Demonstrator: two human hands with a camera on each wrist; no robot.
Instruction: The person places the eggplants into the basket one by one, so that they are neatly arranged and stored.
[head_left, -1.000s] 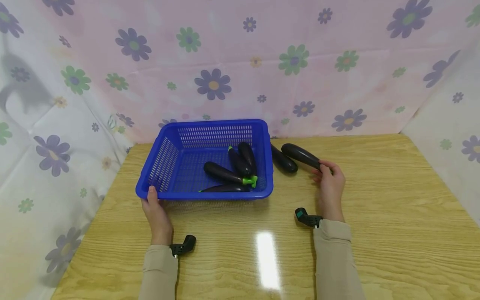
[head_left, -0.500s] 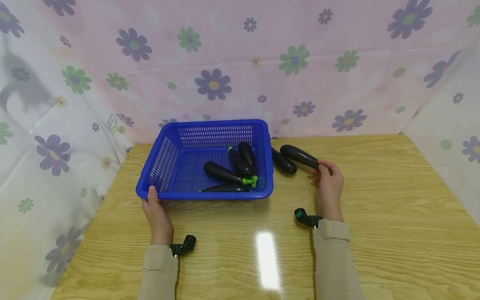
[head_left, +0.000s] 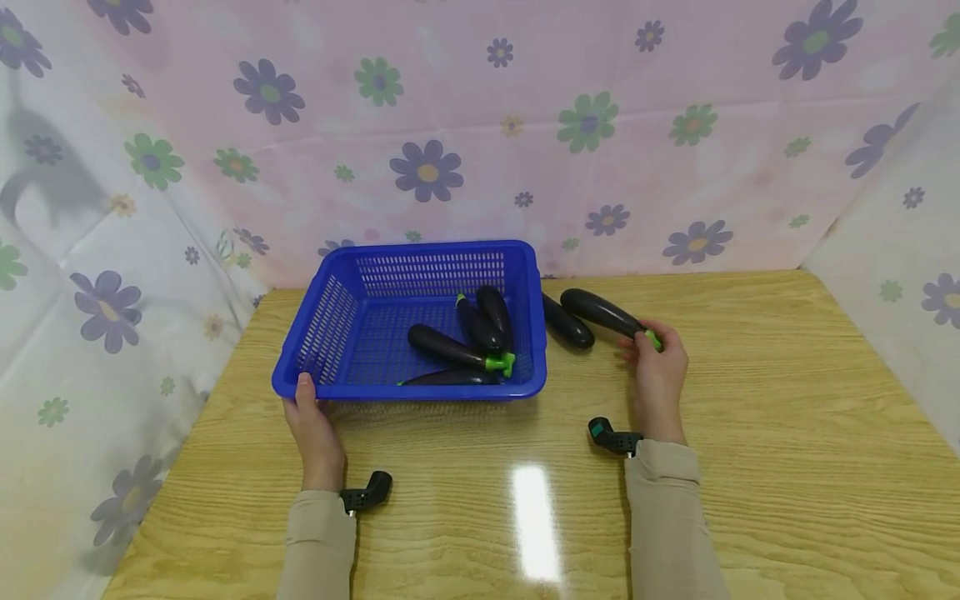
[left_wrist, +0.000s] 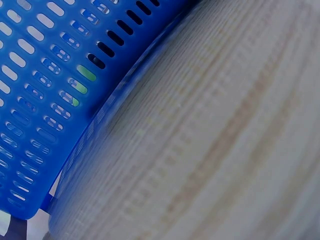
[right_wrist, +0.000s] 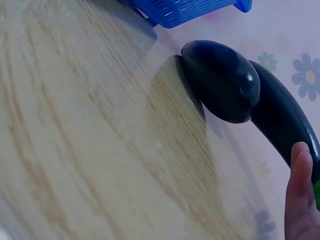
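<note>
My left hand [head_left: 317,437] grips the near left corner of a blue plastic basket [head_left: 420,392], thumb over the rim and fingers hidden beneath. In the left wrist view only the slotted wall [left_wrist: 42,100] shows, with a bit of green behind it. Several dark eggplants lie in the basket's right half, one [head_left: 450,347] pointing its green stem toward the near right corner. Right of the basket, my right hand [head_left: 662,379] holds an eggplant [head_left: 600,311] by its green-stemmed end. Another eggplant [head_left: 567,323] lies between that one and the basket; its rounded end [right_wrist: 222,82] fills the middle of the right wrist view.
The wood-grain table [head_left: 795,433] reaches back to a pink flowered cloth [head_left: 480,108], with white flowered cloth [head_left: 112,250] along the left side. Black wrist cameras sit on both forearms. A bright light reflection [head_left: 535,521] lies on the near tabletop.
My right hand has shifted very slightly left with the eggplant, and its green stem now shows past the thumb. The left hand and the basket have stayed in place.
</note>
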